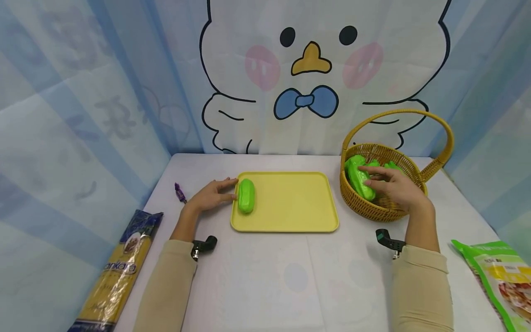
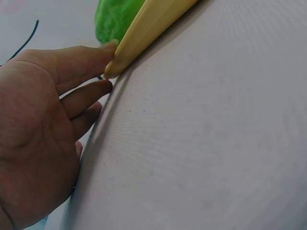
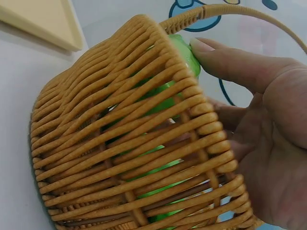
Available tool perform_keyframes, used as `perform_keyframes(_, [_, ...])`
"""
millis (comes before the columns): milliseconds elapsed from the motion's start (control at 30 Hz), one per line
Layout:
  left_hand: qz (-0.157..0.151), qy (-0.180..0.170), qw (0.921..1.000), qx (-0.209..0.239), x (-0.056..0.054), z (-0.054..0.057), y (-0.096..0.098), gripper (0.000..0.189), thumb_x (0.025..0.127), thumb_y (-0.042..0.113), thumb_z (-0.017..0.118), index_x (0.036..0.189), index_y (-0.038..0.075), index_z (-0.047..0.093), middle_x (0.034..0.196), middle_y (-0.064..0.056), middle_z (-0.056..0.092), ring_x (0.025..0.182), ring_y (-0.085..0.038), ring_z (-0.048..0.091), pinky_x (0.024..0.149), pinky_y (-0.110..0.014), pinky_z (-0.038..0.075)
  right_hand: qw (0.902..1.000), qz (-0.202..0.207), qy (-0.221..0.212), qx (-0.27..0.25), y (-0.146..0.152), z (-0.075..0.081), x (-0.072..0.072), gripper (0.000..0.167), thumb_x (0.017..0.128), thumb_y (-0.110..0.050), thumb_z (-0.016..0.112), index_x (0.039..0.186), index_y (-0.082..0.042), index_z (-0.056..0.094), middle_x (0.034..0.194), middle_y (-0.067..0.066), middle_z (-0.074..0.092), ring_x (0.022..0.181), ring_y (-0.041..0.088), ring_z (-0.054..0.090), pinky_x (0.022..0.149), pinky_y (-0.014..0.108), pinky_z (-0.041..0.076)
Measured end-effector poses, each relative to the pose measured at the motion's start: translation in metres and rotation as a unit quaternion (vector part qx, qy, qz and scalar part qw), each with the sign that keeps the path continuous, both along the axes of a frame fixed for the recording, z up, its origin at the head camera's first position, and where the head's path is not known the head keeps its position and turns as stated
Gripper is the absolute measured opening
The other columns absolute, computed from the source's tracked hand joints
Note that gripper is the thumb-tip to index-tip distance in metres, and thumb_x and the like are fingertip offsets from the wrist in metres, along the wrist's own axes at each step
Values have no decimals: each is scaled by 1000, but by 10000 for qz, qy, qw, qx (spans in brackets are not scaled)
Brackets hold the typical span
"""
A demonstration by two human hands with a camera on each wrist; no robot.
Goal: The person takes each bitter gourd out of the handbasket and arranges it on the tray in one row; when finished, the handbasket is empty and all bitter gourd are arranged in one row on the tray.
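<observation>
A green, lumpy, elongated vegetable-like piece (image 1: 246,196) lies lengthwise near the left end of a yellow tray (image 1: 290,203). My left hand (image 1: 210,196) is at the tray's left edge, its thumb and fingertips right at the rim in the left wrist view. On the right, my right hand (image 1: 394,185) reaches over a wicker basket (image 1: 365,210) and pinches a glossy green piece (image 1: 359,177) that leans against the basket's left inner side. In the right wrist view the thumb (image 3: 204,45) is on that piece; the other fingers are partly hidden behind the weave.
More green pieces (image 1: 392,165) lie in the basket, whose tall handle (image 1: 398,111) arches above. A purple-wrapped candy (image 1: 180,192) is left of the left hand. A pasta packet (image 1: 120,272) lies at the left edge, a green bag (image 1: 498,272) at the right. A printed curtain (image 1: 307,133) stands behind.
</observation>
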State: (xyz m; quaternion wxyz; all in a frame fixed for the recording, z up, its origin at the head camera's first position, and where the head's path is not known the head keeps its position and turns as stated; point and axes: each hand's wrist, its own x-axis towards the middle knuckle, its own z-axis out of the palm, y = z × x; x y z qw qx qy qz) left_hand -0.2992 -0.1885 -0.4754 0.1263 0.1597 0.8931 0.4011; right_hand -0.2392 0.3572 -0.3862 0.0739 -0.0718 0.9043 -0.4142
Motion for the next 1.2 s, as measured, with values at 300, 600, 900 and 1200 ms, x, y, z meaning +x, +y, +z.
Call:
perform_keyframes(300, [-31,22,10000,8,0,2,0,71,96,43,71,159,22,45,171,-9,29,162,-33,15,132,-59,1,9972,-34,741,-72,-6,15,5,48,102,-33,68,149,-25,60,144,-1,53,117,11,50,71,26,52])
perform_keyframes(600, [-200,64,9995,248,-2,2,0,69,97,36,72,158,16,46,169,-10,33,161,-29,20,133,-55,5,9919,493,871,-781,-23,27,11,47,101,-18,70,147,-17,61,135,-4,58,114,15,57,70,22,56])
perform_keyframes(900, [-231,59,9994,238,-3,0,0,70,97,36,72,158,16,46,169,-10,33,161,-29,20,133,-54,5,9848,1098,581,-1214,-52,20,1,45,101,-16,70,145,-14,63,122,5,62,104,19,58,62,25,54])
perform_keyframes(1200, [-206,74,9995,224,-2,1,0,70,97,36,73,158,16,46,169,-10,33,161,-30,20,133,-55,3,9815,1402,515,-1199,-91,4,-11,46,102,-20,69,147,-17,62,146,3,58,122,23,53,99,36,50])
